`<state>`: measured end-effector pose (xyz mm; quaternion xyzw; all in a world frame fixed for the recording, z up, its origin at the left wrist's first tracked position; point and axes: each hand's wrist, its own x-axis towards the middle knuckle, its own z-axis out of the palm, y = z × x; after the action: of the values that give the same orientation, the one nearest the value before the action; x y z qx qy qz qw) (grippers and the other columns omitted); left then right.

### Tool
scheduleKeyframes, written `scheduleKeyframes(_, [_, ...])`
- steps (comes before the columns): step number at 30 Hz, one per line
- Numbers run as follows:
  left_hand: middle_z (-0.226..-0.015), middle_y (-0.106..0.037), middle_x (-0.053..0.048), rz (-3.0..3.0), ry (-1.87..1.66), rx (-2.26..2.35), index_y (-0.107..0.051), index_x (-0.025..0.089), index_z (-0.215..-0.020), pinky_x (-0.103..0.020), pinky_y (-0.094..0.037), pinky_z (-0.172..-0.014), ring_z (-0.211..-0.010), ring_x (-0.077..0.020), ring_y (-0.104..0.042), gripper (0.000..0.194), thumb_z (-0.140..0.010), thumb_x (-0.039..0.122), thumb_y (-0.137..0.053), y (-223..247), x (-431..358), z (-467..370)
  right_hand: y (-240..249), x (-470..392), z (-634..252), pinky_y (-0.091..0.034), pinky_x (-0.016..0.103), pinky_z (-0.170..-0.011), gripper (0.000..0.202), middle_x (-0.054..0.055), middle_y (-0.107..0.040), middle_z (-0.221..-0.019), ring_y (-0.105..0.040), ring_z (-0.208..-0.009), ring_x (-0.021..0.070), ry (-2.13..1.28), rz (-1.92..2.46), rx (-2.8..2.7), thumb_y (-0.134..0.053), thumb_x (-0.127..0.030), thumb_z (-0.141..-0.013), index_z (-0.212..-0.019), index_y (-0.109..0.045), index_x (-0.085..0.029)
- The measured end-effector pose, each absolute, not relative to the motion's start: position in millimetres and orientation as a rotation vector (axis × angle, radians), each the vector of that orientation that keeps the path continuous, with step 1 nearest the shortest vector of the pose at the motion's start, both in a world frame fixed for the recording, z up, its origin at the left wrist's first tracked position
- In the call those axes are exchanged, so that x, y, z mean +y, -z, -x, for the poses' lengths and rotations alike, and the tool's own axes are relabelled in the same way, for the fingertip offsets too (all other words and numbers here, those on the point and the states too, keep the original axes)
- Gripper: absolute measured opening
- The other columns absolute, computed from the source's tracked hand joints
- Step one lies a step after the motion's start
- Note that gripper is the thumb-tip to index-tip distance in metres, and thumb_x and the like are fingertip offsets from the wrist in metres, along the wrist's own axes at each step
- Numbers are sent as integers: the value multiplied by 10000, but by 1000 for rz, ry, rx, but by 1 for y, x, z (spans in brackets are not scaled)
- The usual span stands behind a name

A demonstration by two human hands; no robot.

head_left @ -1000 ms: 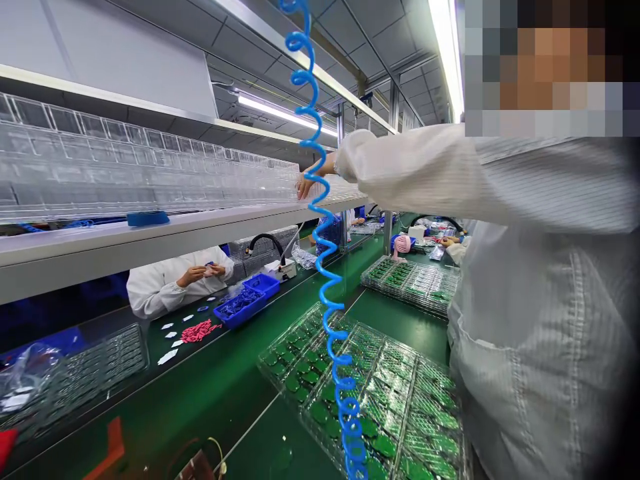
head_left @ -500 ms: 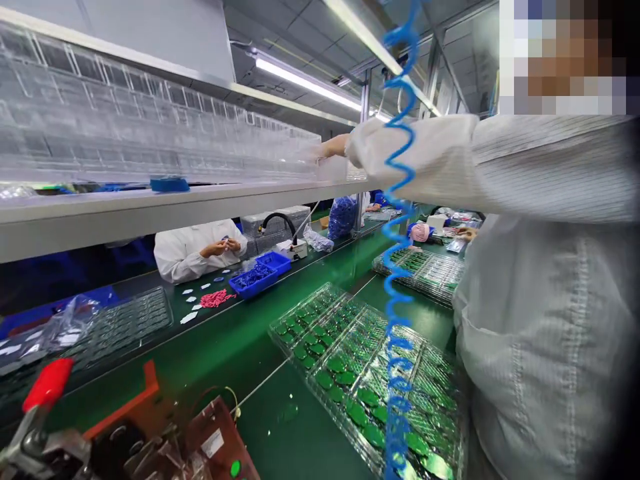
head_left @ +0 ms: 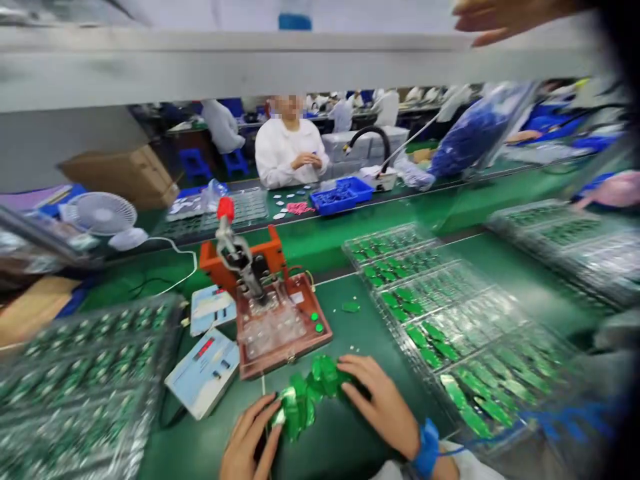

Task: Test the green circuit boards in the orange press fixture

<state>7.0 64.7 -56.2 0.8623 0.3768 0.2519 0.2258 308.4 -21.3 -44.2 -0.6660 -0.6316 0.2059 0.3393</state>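
Observation:
A loose heap of thin green circuit boards lies on the green bench between my two hands. My left hand has its fingers closed at the left end of the heap. At the right end, my right hand pinches the edge boards between thumb and fingers; a blue wrist strap is around that wrist. Just beyond stands a test fixture with a red-tipped lever and an orange bracket. A single green board lies on the bench to its right.
Clear trays of green boards lie at right; another filled tray is at left. Two white meter boxes sit beside the fixture. A shelf crosses above, with a co-worker's hand at it. Another person sits opposite.
The view has swung left and down from the co-worker's outstretched arm to the fixture. My hands and the heap of green boards have come into view.

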Motion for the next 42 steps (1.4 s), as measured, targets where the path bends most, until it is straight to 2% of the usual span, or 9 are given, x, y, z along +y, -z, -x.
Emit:
scheduleKeyframes(2, [-1254,-703,-63,-2405,-699,1069,-713,308,-1210,-407,-628,-925,-1100,-257,-703,262,-978,341,-597,49,64,0,46,-24,-321,-526,466,-1084,268,68,-692,-1297,-642,-1225,230,-493,1721,-1627,-503,-332,-1022,-1239,-655,-289])
scheduleKeyframes(7, [-1253,-695,-83,-2417,-619,1004,-711,276,-1192,-418,-594,-980,-1157,-252,-659,236,-999,331,-587,28,63,2,42,-13,-333,-563,457,-1038,250,70,-706,-1264,-646,-1193,234,-468,1666,-1739,-536,-321,-1008,-1214,-671,-277])
scheduleKeyframes(12, [-1330,-662,-85,-2466,-465,887,-690,260,-1226,-475,-549,-1025,-1209,-272,-615,261,-980,312,-620,26,72,0,35,10,-329,-562,453,-1048,284,74,-680,-1326,-623,-1240,244,-565,1551,-1928,-581,-320,-981,-1248,-670,-278])
scheduleKeyframes(15, [-1347,-654,-90,-2492,-426,857,-676,245,-1245,-492,-545,-1014,-1212,-284,-602,283,-971,304,-635,27,76,-2,37,19,-330,-527,491,-1092,319,77,-663,-1360,-597,-1281,259,-578,1523,-1990,-603,-307,-960,-1272,-657,-268])
scheduleKeyframes(22, [-1299,-666,-84,-2461,-429,811,-629,230,-1295,-415,-546,-1015,-1174,-236,-609,304,-994,233,-591,26,78,-8,37,26,-334,-517,500,-1087,387,90,-681,-1326,-602,-1260,267,-623,1513,-2053,-608,-252,-934,-1320,-621,-236])
scheduleKeyframes(30, [-1294,-606,-111,-2350,-381,928,-513,228,-1418,-398,-532,-1031,-1176,-237,-609,465,-955,191,-519,13,73,-5,37,24,-334,-539,472,-1063,365,80,-694,-1290,-628,-1219,251,-616,1497,-2001,-641,-292,-941,-1303,-617,-257])
scheduleKeyframes(36, [-1189,-589,-105,-2313,-460,956,-625,208,-1252,-322,-552,-950,-1078,-201,-637,287,-996,241,-501,13,71,-1,32,18,-334,-556,412,-1058,379,64,-688,-1291,-631,-1221,230,-613,1494,-1928,-655,-346,-946,-1317,-613,-283])
scheduleKeyframes(42, [-1273,-593,-101,-2414,-579,990,-605,238,-1289,-328,-547,-981,-1150,-209,-626,302,-993,234,-547,22,65,18,11,15,-331,-590,401,-997,363,56,-696,-1264,-653,-1189,226,-549,1419,-1888,-677,-336,-936,-1293,-623,-302])
